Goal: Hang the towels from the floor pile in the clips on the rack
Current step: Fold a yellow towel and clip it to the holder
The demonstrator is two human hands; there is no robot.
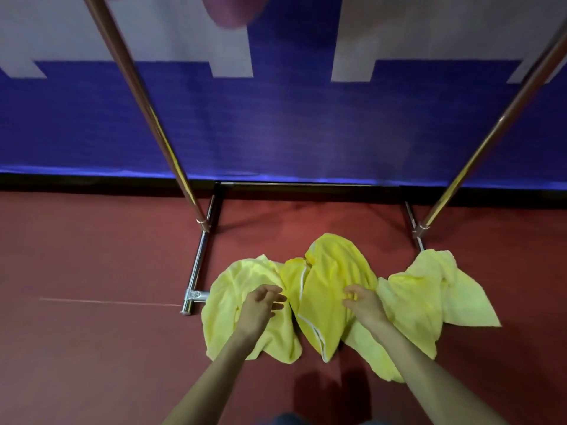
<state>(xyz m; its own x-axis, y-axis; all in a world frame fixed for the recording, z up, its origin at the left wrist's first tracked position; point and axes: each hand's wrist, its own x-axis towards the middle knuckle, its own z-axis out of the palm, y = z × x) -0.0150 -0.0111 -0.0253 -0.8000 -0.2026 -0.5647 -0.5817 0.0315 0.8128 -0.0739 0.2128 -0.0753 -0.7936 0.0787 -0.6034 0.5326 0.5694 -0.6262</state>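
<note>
Our left hand and right hand hover loosely spread over the yellow towel pile, gripping nothing; we cannot tell whether they touch it.

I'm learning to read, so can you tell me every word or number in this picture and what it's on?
No text can be read here.
Blue banner: big white shapes, cut off at the top edge, maybe the bottoms of huge letters; not readable.
Yellow towels and metal rack: no label or print visible.
</note>
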